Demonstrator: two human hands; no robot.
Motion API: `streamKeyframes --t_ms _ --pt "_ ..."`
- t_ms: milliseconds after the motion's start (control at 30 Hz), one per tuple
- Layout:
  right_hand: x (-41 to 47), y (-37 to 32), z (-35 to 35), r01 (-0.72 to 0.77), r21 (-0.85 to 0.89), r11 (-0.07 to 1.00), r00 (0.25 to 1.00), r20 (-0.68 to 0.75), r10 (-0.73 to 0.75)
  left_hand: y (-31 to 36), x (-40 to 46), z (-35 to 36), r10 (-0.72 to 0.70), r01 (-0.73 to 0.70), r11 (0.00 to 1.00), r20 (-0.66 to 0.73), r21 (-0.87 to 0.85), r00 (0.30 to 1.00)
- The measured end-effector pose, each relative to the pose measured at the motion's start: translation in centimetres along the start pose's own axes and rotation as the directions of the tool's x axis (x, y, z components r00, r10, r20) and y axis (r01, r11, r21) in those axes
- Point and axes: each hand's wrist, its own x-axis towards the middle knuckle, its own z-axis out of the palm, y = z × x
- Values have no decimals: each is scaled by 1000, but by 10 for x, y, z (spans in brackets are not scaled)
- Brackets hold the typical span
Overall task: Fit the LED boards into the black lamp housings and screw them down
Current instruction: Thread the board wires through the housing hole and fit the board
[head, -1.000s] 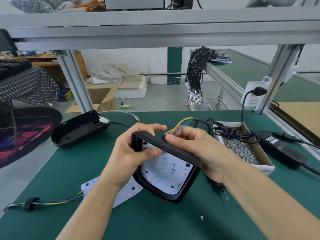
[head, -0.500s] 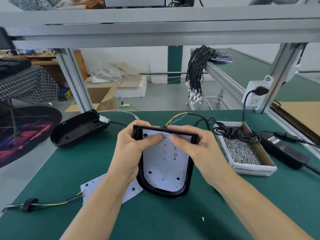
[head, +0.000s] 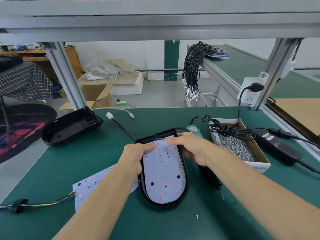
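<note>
A black lamp housing (head: 185, 179) lies flat on the green mat in front of me, with a white LED board (head: 162, 177) seated inside it. My left hand (head: 134, 156) grips the housing's left rim, its thumb on the board's upper left. My right hand (head: 190, 147) lies over the upper right corner, fingers stretched onto the board near the coloured wires. A second LED board (head: 93, 186) with a wire bundle lies at the lower left. An empty black housing (head: 69, 126) sits at the far left.
A cardboard box of screws (head: 237, 146) stands to the right, with a coiled black cord on it. A screwdriver's green handle (head: 193, 129) shows behind my right hand. A black power adapter (head: 277, 148) lies further right. One loose screw (head: 197, 217) lies near the front.
The housing, tilted up in both hands a second ago, has been lowered flat onto the mat. Both hands have shifted onto its upper end.
</note>
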Motion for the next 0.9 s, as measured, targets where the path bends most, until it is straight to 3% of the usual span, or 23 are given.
streamKeyframes --t_ms 100,167,233,300,433,500,567,667,700,767,900 --pt "6 7 3 -17 -99 995 1000 -28 14 -3 4 1 24 -25 1000 6 16 1000" --pt "1 3 1 30 -281 959 997 -66 -51 -3 4 0 53 -53 997 11 50 999" --pt "-11 -3 -10 97 -559 824 957 -175 -232 -3 5 -2 96 -98 992 27 79 995" --pt "-29 -4 -29 36 -751 659 884 -283 -371 -4 4 -3 138 -142 985 49 98 989" --pt "-55 9 -48 -247 -932 267 886 -328 -327 -4 3 -7 163 -171 973 66 154 984" --pt "-59 16 -41 -270 -941 205 872 -329 -362 -3 3 -7 178 -186 966 60 178 982" --pt "-62 18 -32 -174 -937 304 847 -300 -439 -2 0 -10 191 -197 974 65 109 980" --pt "-60 14 -24 33 -680 732 895 -306 -325 0 -3 -19 201 -190 978 176 -82 964" --pt "-56 15 -22 53 -569 820 910 -310 -274 1 -2 -24 205 -184 977 218 -112 954" --pt "-46 18 -17 80 -541 837 942 -233 -240 -1 -2 -31 201 -168 976 279 -136 939" --pt "-23 26 9 222 -429 876 969 201 -147 -7 -3 -37 154 -79 980 451 -181 879"
